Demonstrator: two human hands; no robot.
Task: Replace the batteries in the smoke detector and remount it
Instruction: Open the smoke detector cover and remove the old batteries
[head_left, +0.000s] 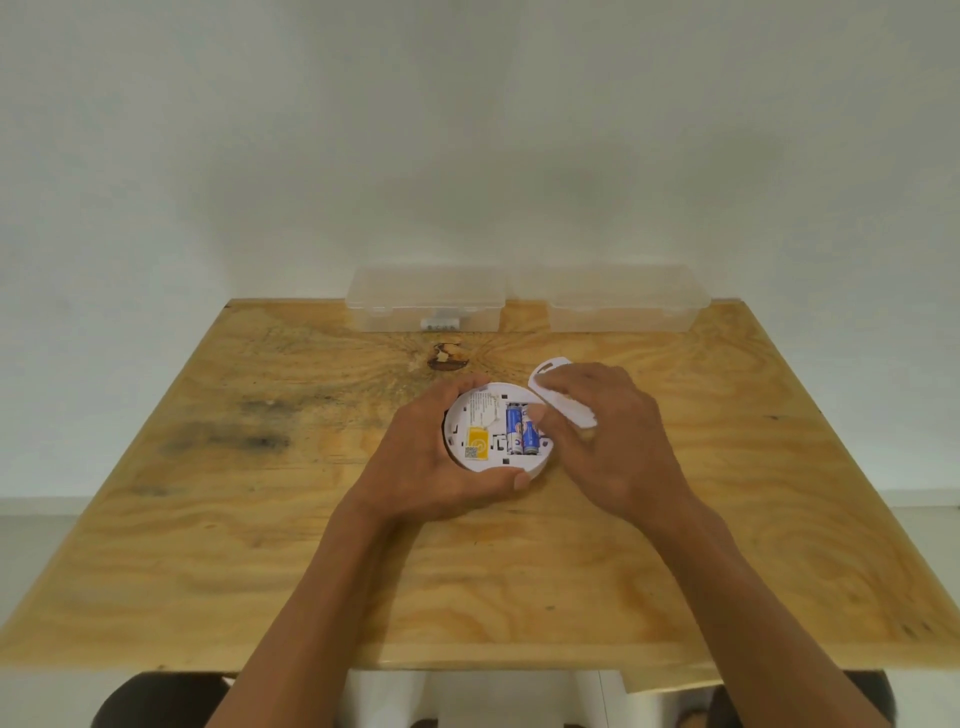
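Note:
The white round smoke detector lies back side up on the wooden table, with a yellow label and two blue batteries side by side in its compartment. My left hand grips the detector round its rim, thumb at the near edge and fingers at the far edge. My right hand holds the white mounting plate, tilted, just right of the detector. Its thumb tip touches the right battery.
Two clear plastic boxes stand at the table's far edge against the wall: the left box holds a few small pale items, the right box looks empty. A dark knot marks the wood beyond the detector.

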